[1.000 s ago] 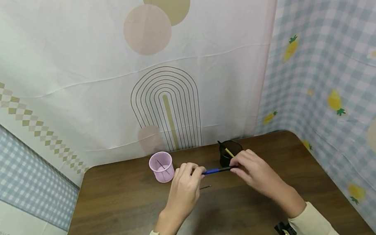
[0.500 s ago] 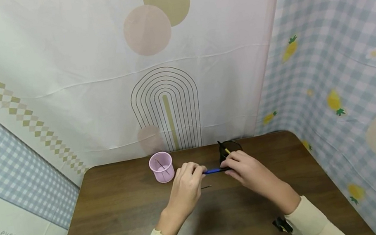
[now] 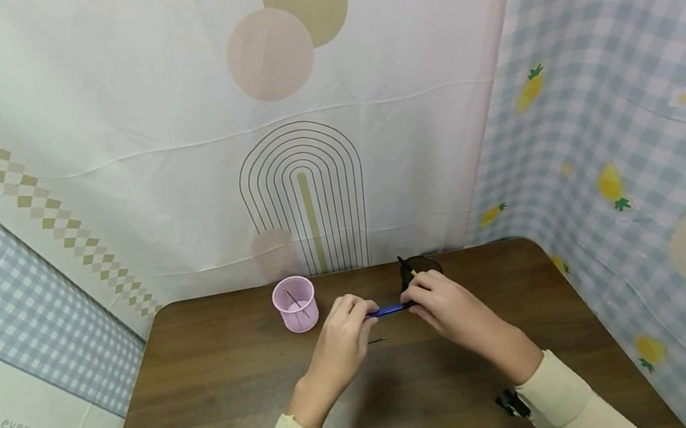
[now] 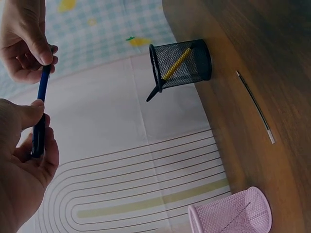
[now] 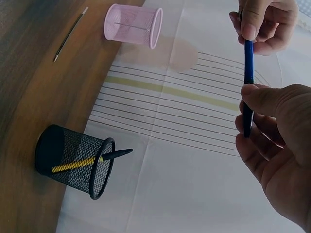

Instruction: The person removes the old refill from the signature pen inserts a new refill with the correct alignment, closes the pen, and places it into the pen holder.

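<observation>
A slim blue pen with black ends [image 3: 390,309] spans the gap between both hands, held level above the table. My left hand [image 3: 339,333] pinches one end between thumb and fingers. The other end is pinched by my right hand [image 3: 444,303], whose fingers cover much of the black part. In the right wrist view the pen's blue barrel [image 5: 249,63] shows between the two thumbs. A thin dark pen refill with a pale end [image 4: 256,108] lies on the table beneath the hands.
On the wooden table [image 3: 222,388], a pink mesh pen cup [image 3: 298,321] with a thin refill inside stands back left. A black mesh pen cup [image 5: 73,155] with a yellow-and-black pen [image 5: 77,165] leaning in it stands back right. Patterned cloth [image 3: 191,210] hangs behind.
My right hand has moved left toward my left hand, so less of the pen shows between them. The left hand has hardly moved; cups and refill stay put.
</observation>
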